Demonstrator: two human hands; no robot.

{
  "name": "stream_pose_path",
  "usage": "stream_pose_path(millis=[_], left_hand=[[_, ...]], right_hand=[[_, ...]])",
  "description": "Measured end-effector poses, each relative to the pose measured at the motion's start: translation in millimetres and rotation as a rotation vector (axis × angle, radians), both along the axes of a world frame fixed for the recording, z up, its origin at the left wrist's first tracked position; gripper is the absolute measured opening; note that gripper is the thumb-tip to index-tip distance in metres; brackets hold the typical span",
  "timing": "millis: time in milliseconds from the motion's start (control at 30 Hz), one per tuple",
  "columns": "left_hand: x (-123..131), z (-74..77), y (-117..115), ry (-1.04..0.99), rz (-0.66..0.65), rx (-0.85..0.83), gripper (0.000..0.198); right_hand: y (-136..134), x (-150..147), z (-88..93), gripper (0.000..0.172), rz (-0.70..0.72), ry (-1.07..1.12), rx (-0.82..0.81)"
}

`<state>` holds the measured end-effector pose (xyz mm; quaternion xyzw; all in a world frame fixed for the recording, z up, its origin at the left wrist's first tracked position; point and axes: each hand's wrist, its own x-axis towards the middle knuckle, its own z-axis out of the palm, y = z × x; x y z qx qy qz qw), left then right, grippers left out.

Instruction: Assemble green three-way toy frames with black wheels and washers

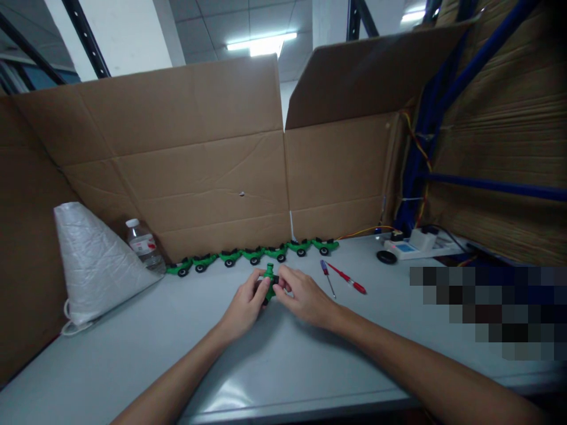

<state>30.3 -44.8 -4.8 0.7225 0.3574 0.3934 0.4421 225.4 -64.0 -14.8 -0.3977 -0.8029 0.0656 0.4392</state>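
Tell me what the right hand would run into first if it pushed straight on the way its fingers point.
The right hand points left and slightly away; its fingertips pinch the green toy part, so that comes first, then probably the left hand just beyond it.

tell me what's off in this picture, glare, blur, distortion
Head view: the ceiling light is blown out; glare sits on the table near its front edge; the cardboard wall bows from wide-angle distortion; a pixelated block masks the right; left hand, right hand and green toy look dim and soft.
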Motion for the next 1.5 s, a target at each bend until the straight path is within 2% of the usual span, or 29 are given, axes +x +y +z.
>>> stream_pose_path(millis=[233,500,667,867,1100,1267,1367,1500], left_hand=[[-1,-0.5,7,-0.033,-0.044,-0.066,0.047],[-4,5.2,8,-0.002,-0.067,-0.134,0.052],[-3,-1.5,11,0.009,-0.082,-0.182,0.056],[-2,-12.6,20,-0.065,-0.014,-0.200,0.055],[-6,-10.9,25,-0.201,0.045,-0.171,0.053],[-5,-8.1,24,-0.270,-0.002,-0.133,0.052],[-4,-5.5,22,-0.301,-0.028,-0.147,0.054],[-4,-3.7,22,-0.311,-0.040,-0.176,0.056]], right_hand=[[4,7,2.3,0.017,0.029,-0.059,0.046],[8,12,5.1,0.012,0.071,-0.149,0.116],[9,13,3.6,0.009,0.036,-0.203,0.123],[8,11,2.8,0.014,-0.054,-0.138,0.011],[11,13,-0.6,0.027,-0.189,-0.034,-0.144],[9,11,1.6,0.030,-0.076,0.047,-0.169],[6,9,2.2,0.022,-0.012,0.057,-0.141],[7,8,0.6,0.012,-0.002,0.037,-0.114]])
